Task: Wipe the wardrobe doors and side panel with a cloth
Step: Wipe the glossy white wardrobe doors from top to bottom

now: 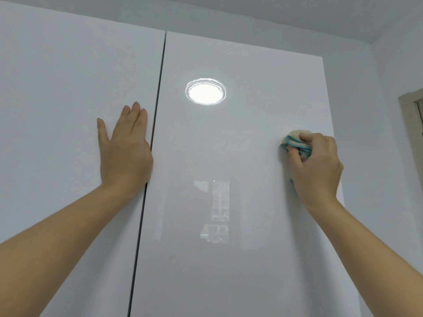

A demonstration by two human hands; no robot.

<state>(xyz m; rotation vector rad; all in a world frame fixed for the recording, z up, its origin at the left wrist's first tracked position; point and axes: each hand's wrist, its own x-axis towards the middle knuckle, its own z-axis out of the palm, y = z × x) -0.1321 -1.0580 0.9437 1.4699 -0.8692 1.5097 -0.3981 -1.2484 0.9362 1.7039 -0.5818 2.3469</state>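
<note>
Glossy white wardrobe fills the view, seen from below, w/ ceiling (274, 12) at 12 o'clock and a plain wall (389, 156) plus a bit of door frame (413, 124) at 3. Two doors show, left door (57, 88) and right door (240, 145), split by a dark gap (158, 99). Right door carries a round lamp reflection (205, 92) at approx. 12 and a window reflection (217, 209) toward 6.

Left grip (126, 152), a bare hand, sits at 9 o'clock: fingers straight and together, thumb spread, palm flat on left door just beside the gap. It holds nothing. Prob. it's there to brace the body and steady that door while the other gets rubbed.

Right grip (318, 165) is at 3 o'clock, fingers curled tight round the cloth (297, 143), a cream rag w/ teal edging. The rag is bunched into a wad and pressed to right door near its outer edge. Wadded like that it prob. gives firmer pressure on a small patch. A teal bit peeks out below the palm.

Side panel isn't in view, so can't tell its state. Faint specks low on right door, approx. 6 o'clock, suggest wiping still to do.
</note>
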